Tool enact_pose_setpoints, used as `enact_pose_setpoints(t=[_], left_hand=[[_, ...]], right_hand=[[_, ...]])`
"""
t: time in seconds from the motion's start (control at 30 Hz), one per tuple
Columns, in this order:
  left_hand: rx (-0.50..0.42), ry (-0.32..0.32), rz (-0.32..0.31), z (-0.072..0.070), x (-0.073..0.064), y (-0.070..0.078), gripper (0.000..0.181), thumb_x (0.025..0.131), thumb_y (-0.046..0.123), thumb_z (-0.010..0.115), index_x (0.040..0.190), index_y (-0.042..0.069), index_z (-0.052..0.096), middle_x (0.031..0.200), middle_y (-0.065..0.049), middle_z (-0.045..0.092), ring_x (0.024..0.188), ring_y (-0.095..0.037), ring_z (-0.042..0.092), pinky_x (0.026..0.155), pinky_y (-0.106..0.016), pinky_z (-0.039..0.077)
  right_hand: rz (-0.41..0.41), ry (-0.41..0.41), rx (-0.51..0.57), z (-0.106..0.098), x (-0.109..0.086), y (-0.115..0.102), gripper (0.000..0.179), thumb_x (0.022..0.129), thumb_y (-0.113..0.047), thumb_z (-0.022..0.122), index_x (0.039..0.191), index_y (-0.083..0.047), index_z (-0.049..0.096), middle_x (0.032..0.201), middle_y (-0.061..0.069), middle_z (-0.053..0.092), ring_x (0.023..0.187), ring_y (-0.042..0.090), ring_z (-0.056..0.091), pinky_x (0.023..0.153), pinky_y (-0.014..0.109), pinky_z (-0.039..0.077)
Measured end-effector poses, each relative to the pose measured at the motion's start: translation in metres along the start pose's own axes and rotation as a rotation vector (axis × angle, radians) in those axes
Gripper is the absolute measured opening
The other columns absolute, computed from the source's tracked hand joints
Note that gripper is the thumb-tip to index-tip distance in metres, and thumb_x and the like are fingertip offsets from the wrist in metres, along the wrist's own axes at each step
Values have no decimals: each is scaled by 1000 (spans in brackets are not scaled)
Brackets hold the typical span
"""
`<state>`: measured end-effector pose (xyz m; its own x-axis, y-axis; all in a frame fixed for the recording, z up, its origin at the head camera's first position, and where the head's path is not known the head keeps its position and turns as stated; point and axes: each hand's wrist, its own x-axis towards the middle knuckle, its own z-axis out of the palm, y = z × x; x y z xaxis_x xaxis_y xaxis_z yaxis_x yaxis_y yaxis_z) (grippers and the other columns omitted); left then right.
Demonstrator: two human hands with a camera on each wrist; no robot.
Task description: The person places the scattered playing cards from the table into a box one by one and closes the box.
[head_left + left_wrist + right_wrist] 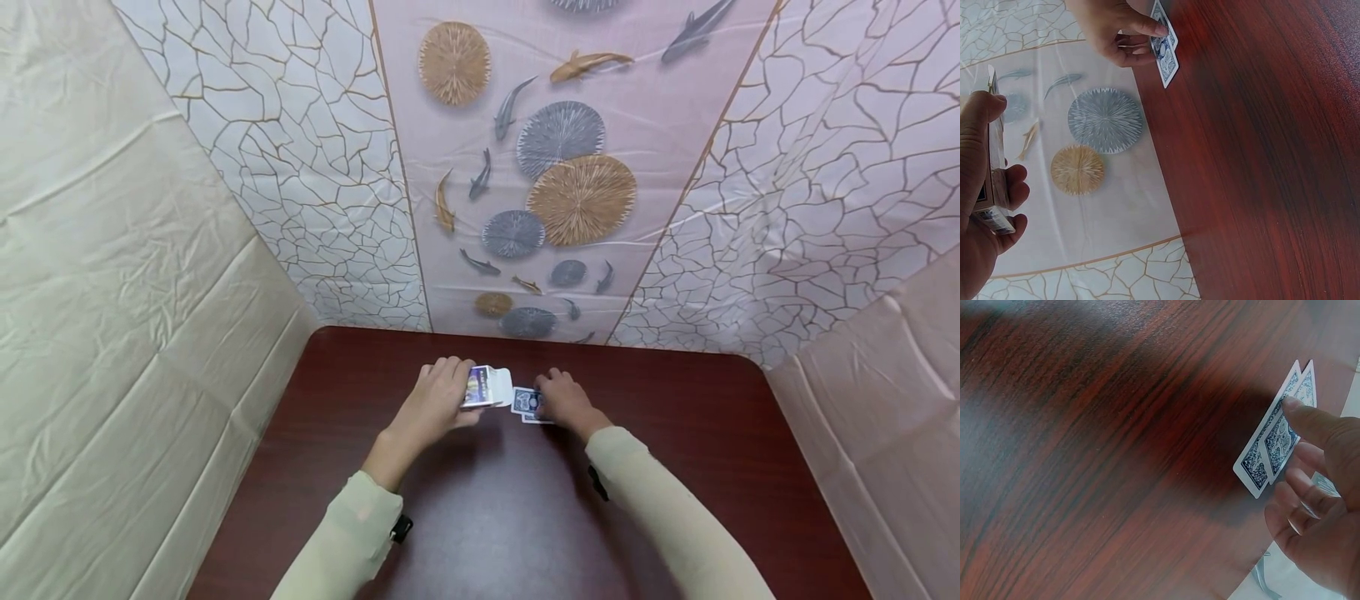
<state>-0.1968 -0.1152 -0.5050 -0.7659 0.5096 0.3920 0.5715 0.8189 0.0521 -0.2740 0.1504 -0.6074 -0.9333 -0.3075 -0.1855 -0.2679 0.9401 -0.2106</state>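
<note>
My left hand (pixel 438 393) grips a small open card box (pixel 477 387), thumb on one side and fingers on the other. The box has a purple picture on its face, and its white flap (pixel 503 387) sticks out to the right. Two overlapping playing cards (pixel 527 401) with blue patterned backs lie face down on the table, just right of the flap. Over their right part is my right hand (pixel 564 402). In the right wrist view its thumb lies on the cards (pixel 1254 467), while the curled fingers (pixel 1313 494) are at the opposite edge.
The dark red wooden table (pixel 675 467) ends at a back wall cloth (pixel 525 275) printed with fish and round leaf shapes. Beige cloth walls (pixel 150 400) stand at both sides. Dark wrist cameras (pixel 401 528) sit on the sleeves.
</note>
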Motion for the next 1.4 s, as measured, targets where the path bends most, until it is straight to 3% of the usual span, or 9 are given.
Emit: enact_pose_setpoints(t=[0.43,0.67,0.97,1.4], left_hand=[[0,22,8,-2,-2,2,69,75,39,86,124,1,57,105,-9,63,95,-26,57,76,-39,45],[-11,22,8,-1,-2,1,68,75,37,86,124,-1,58,104,-10,62,94,-27,57,75,-39,45],[0,22,13,0,-3,1,69,75,37,86,125,-1,57,104,-10,62,93,-26,56,74,-38,44],[17,25,16,1,-2,1,70,74,38,86,125,0,57,103,-9,62,93,-25,56,74,-37,43]], right_hand=[[26,-39,5,-2,1,-2,46,83,-25,86,118,-5,63,121,19,55,106,34,52,91,53,50],[58,-81,27,-3,4,0,56,81,-27,88,121,-4,58,123,20,52,109,36,48,94,54,48],[59,-75,64,-3,6,2,58,79,-26,90,120,-6,53,121,19,52,108,35,48,91,53,47],[58,-76,82,-2,2,1,54,85,-19,85,123,-5,50,129,23,50,113,40,47,92,54,47]])
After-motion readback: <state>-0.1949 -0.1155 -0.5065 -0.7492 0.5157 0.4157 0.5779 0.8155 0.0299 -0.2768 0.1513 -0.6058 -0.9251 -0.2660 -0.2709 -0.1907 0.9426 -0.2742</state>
